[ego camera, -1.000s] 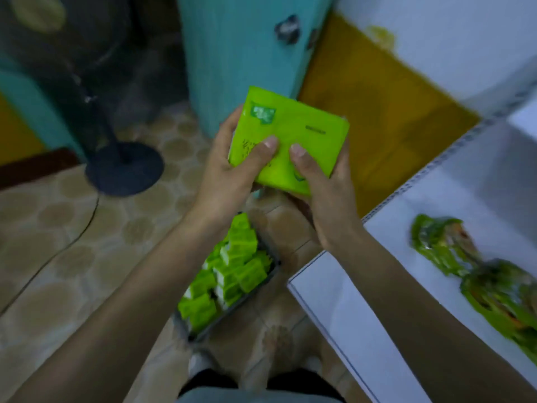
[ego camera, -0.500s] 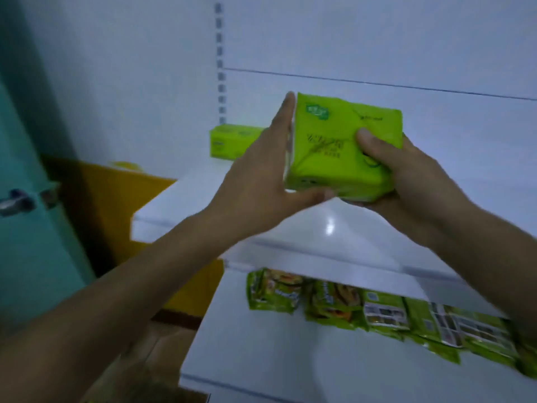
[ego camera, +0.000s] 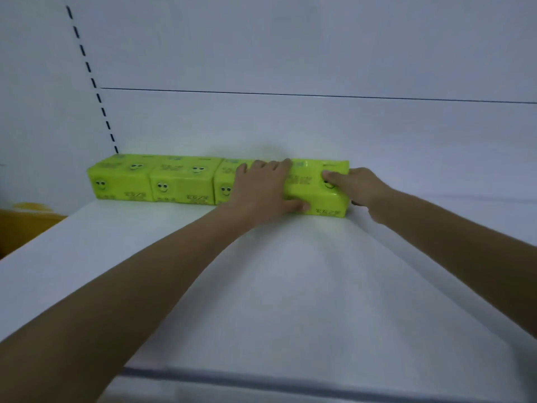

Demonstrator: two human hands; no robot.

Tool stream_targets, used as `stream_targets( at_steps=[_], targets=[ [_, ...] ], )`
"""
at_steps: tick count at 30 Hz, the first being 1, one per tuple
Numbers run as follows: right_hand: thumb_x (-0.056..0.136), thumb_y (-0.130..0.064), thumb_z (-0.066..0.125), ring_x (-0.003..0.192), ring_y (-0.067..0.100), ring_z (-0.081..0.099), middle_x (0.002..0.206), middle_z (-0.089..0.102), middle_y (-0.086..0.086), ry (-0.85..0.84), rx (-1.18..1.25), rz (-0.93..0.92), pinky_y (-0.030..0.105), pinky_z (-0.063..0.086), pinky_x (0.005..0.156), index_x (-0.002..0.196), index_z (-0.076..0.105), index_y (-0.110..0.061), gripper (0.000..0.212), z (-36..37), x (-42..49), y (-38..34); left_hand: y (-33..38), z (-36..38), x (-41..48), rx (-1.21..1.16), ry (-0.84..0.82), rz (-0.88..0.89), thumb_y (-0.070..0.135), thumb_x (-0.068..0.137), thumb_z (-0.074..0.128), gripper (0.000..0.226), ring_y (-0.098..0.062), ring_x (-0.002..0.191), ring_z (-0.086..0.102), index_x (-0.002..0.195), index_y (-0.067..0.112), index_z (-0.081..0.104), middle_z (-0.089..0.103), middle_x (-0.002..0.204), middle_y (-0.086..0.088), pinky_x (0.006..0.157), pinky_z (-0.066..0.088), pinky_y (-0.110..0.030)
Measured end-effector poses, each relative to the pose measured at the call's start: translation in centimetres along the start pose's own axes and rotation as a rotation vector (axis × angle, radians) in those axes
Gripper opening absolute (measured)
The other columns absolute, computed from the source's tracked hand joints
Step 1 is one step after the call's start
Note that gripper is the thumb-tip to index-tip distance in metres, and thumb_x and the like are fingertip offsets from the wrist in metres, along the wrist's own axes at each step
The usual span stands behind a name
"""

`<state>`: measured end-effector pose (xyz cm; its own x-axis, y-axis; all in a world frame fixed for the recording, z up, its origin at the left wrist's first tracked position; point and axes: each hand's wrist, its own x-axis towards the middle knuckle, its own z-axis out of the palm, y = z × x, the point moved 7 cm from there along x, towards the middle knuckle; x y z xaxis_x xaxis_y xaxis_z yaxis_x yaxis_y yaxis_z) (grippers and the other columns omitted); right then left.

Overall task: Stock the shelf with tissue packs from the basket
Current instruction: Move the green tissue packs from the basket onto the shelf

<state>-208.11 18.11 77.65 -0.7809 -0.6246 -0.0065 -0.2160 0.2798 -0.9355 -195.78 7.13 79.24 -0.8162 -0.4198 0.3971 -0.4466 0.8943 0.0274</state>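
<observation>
While pressed against the far wall of the shelf (ego camera: 261, 286), sits at the right end of a row: fourth tissue pack (ego camera: 316, 187), butted against the third pack (ego camera: 225, 181), with the first pack (ego camera: 120, 178) and second pack (ego camera: 181, 180) further left, all touching in one line. Held from both sides: left hand (ego camera: 263, 190) draped over the seam between third and fourth, thumb on the near face, fingers (ego camera: 271, 165) spread over the top; right hand (ego camera: 359, 187) cupping the right end, thumb on top. Placing step, by the look of it, nearly finished. Basket out of view. Next, probably: release both hands without dragging the soft wrapper out of line, draw back toward the near edge, reach down for another pack. Free shelf space lying to the right for it.
</observation>
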Motion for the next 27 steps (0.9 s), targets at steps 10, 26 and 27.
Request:
stream_targets(
  at_steps=[10, 26, 27],
  targets=[
    [0.084, -0.050, 0.062, 0.099, 0.032, 0.063, 0.106, 0.065, 0.016, 0.123, 0.000, -0.022, 0.048, 0.051, 0.092, 0.101, 0.062, -0.005, 0.048, 1.3, 2.6, 1.2, -0.7, 1.0, -0.4, 0.015, 0.117, 0.009, 0.065, 0.079, 0.054, 0.080, -0.022, 0.133, 0.033, 0.143, 0.022, 0.033, 0.040, 0.144, 0.001, 0.111, 0.021, -0.042],
    [0.071, -0.057, 0.073, 0.118, 0.024, 0.054, 0.127, 0.056, 0.007, 0.073, -0.394, -0.189, 0.042, 0.044, 0.101, 0.129, 0.049, -0.014, 0.076, 1.0, -0.1, -1.5, -0.6, -0.1, 0.0, -0.018, -0.102, -0.005, 0.058, 0.081, 0.059, 0.091, -0.020, 0.141, 0.026, 0.149, 0.015, 0.017, 0.029, 0.152, -0.005, 0.115, 0.013, -0.044],
    [0.072, -0.059, 0.070, 0.126, 0.026, 0.046, 0.135, 0.047, 0.008, 0.190, -0.525, -0.232, 0.040, 0.039, 0.103, 0.136, 0.041, -0.013, 0.083, 0.4, -0.9, -2.6, -0.9, -0.9, -0.3, -0.026, -0.095, -0.001, 0.058, 0.082, 0.058, 0.092, -0.018, 0.143, 0.022, 0.150, 0.014, 0.014, 0.025, 0.154, -0.004, 0.116, 0.010, -0.042]
  ],
)
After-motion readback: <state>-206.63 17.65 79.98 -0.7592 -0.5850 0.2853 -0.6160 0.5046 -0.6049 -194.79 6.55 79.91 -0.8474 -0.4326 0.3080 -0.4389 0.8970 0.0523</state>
